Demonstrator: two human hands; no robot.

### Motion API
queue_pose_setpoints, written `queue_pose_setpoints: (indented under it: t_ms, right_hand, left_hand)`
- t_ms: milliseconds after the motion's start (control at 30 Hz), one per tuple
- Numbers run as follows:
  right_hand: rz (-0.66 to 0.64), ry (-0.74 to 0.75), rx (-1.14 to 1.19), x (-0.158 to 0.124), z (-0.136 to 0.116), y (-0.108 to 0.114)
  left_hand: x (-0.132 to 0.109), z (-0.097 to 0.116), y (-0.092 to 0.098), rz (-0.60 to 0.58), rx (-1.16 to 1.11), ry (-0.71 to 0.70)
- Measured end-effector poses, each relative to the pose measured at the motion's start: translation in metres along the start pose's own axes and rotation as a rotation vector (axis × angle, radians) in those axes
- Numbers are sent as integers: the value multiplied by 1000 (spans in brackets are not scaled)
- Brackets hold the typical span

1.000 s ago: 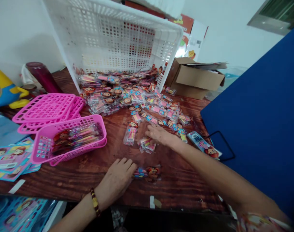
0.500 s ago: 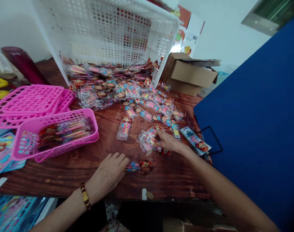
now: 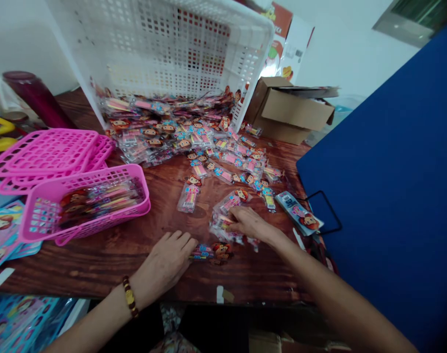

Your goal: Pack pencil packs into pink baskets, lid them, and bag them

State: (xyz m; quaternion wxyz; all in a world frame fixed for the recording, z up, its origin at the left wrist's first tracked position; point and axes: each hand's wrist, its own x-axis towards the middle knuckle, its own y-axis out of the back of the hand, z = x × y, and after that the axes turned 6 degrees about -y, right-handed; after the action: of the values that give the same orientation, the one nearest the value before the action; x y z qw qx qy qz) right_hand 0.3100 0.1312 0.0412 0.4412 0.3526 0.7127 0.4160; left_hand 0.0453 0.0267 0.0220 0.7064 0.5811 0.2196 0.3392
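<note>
My left hand [image 3: 171, 257], wearing a beaded bracelet at the wrist, is closed on one end of a small stack of plastic-wrapped packets [image 3: 203, 252]. Their doll-head ends point to the right, close above the tabletop. To the upper right, my right hand [image 3: 247, 221] reaches into a loose pile of similar clear packets [image 3: 223, 215], its fingers pinched at one of them; the fingertips are partly hidden. A single packet [image 3: 190, 195] lies apart between the hands and the larger heap [image 3: 160, 137].
A white crate [image 3: 179, 54] lies tipped, packets spilling out. On the left are a pink basket [image 3: 144, 193] holding packets, stacked pink baskets [image 3: 50, 149] and a dark red bottle [image 3: 37, 100]. At right are a cardboard box [image 3: 289, 115], a packet bundle [image 3: 299, 213] and a blue panel [image 3: 385, 176].
My right hand has shifted slightly down and left within the small pile, and packets under it have moved. My left hand stays where it was with its stack.
</note>
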Motion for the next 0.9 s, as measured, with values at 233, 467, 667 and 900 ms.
queue_pose_setpoints:
  t_ms: [233, 467, 667, 900]
  right_hand:
    - [-54, 95, -63, -9, 29, 55]
    - [-178, 340, -348, 0, 3, 21]
    - [34, 363, -497, -16, 4, 7]
    - [-59, 225, -355, 24, 26, 43]
  left_hand:
    - [0, 0, 1, -7, 18, -12]
    - [1, 1, 1, -37, 33, 5]
    - [-1, -1, -2, -37, -4, 22]
    - [0, -1, -3, -39, -1, 21]
